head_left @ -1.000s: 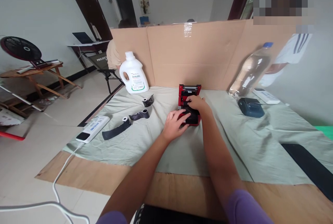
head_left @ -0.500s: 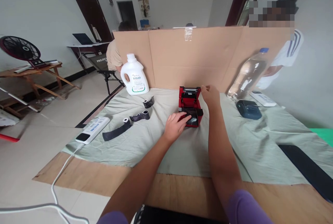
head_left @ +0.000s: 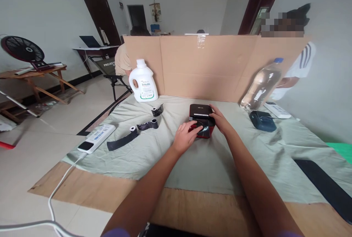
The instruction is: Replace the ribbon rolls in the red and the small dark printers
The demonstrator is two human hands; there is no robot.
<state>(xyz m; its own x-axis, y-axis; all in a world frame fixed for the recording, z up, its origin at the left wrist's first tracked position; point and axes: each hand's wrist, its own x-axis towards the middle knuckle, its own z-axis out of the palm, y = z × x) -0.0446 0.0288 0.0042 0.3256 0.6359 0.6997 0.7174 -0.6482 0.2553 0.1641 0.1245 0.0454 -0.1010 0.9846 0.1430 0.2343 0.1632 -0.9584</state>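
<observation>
Red-and-black casing is sitting under both hands: the boxy device (head_left: 201, 110) is resting on the grey-green cloth (head_left: 192, 171), its lid lying lowered over the rear part; whether it is latching, cannot tell. The left hand (head_left: 184, 136) is extending spread fingers over the glossy dark front of the device, pressing or resting, not clenching. The right hand (head_left: 220, 120) is touching the right edge of the lid with its fingertips; whether it is gripping there, cannot tell.

Left of the device, a short black roll (head_left: 157, 111) is lying nearest the cardboard; a second dark roll (head_left: 147, 124) and a third roll (head_left: 123, 141), trailing a wide strip, are lying nearer the wearer. Beyond these, a white unit with a dark screen (head_left: 96, 139) is trailing a white cable (head_left: 52, 207). Behind and left of the device, a white jug (head_left: 144, 83) is standing upright.

Right of the device, a dark blue case (head_left: 262, 120) is lying near a tilted clear bottle (head_left: 262, 86); a flat black object (head_left: 323, 182) is lying farther right and nearer the wearer. Behind the device, the cardboard (head_left: 203, 66) is standing as a screen.
</observation>
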